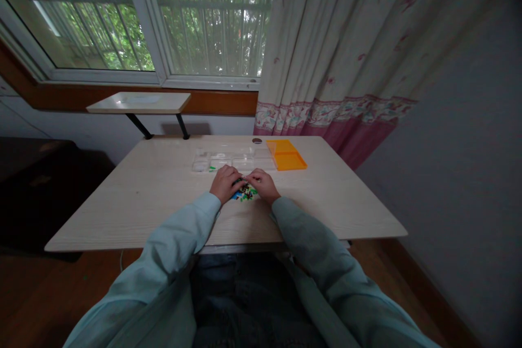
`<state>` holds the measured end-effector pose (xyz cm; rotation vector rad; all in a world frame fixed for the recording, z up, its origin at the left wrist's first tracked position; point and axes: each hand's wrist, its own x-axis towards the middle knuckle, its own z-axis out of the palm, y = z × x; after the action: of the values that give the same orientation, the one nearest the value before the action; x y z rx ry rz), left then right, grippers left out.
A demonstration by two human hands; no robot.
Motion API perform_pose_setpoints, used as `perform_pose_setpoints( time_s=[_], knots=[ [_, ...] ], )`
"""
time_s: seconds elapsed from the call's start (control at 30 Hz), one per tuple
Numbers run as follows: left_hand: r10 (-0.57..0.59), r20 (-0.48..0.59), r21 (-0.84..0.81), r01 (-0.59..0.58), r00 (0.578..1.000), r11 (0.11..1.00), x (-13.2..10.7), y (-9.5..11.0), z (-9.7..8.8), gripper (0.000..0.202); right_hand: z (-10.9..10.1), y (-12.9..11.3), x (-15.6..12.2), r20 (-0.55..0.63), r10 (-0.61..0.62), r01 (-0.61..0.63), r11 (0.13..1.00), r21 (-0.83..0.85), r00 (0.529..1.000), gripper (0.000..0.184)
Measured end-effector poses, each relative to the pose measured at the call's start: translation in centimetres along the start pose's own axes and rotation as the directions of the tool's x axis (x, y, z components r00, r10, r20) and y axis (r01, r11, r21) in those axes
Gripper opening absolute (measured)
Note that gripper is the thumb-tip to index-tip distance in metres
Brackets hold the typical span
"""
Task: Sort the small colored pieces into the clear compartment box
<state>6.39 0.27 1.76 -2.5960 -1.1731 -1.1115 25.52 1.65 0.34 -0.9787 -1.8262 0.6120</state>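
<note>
A small pile of tiny coloured pieces (246, 192), green, blue, black, yellow and brown, lies on the desk between my hands. My left hand (225, 184) rests at the pile's left side, its fingers drawn together over the upper edge. From the right, my right hand (264, 184) reaches in with thumb and fingers pinched, the tips close to those of my left hand. Anything between the fingertips is too small to make out. Just beyond my hands is a clear plastic compartment box (243, 164), with a few green pieces (212, 168) in a front-left compartment.
An orange plastic case (290, 159) lies right of the clear box. A dark round spot (256, 141) shows near the back edge of the pale desk (163, 196). A raised shelf (142, 101) stands at the back left. Window and curtain (326, 38) are behind.
</note>
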Motion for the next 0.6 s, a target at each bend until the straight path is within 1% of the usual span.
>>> perform_pose_setpoints(
  time_s=[0.23,0.3,0.37,0.43,0.5,0.53,0.6],
  knots=[
    [0.003,-0.044,-0.014,-0.003,0.999,1.000,-0.1,-0.4,0.2,0.025,0.1,0.3,-0.1,0.043,-0.134,0.138,0.982,-0.125,0.990,0.041],
    [-0.007,-0.055,-0.020,0.006,0.998,1.000,-0.1,-0.8,0.0,0.025,0.0,0.4,0.0,0.050,-0.145,0.151,0.976,-0.156,0.988,0.041],
    [-0.060,-0.105,-0.025,0.058,0.993,0.998,-0.1,-1.6,-0.4,0.023,-0.3,0.6,0.0,0.024,-0.129,0.132,0.973,-0.191,0.991,0.036],
    [-0.164,-0.189,-0.023,0.163,0.968,0.986,-0.3,-2.9,-1.0,0.023,-0.7,0.8,0.1,-0.024,-0.098,0.089,0.967,-0.240,0.995,0.030],
    [-0.277,-0.262,-0.010,0.284,0.925,0.959,-0.7,-4.6,-1.7,0.022,-1.0,0.9,0.1,-0.057,-0.075,0.055,0.954,-0.294,0.996,0.023],
    [-0.327,-0.292,-0.007,0.340,0.899,0.940,-0.9,-5.5,-2.0,0.022,-1.2,0.9,0.1,-0.055,-0.069,0.048,0.947,-0.316,0.996,0.020],
    [-0.399,-0.347,0.004,0.426,0.849,0.905,-1.4,-7.1,-2.5,0.021,-1.4,0.9,0.1,-0.009,-0.061,0.054,0.932,-0.357,0.998,0.015]
  ],
)
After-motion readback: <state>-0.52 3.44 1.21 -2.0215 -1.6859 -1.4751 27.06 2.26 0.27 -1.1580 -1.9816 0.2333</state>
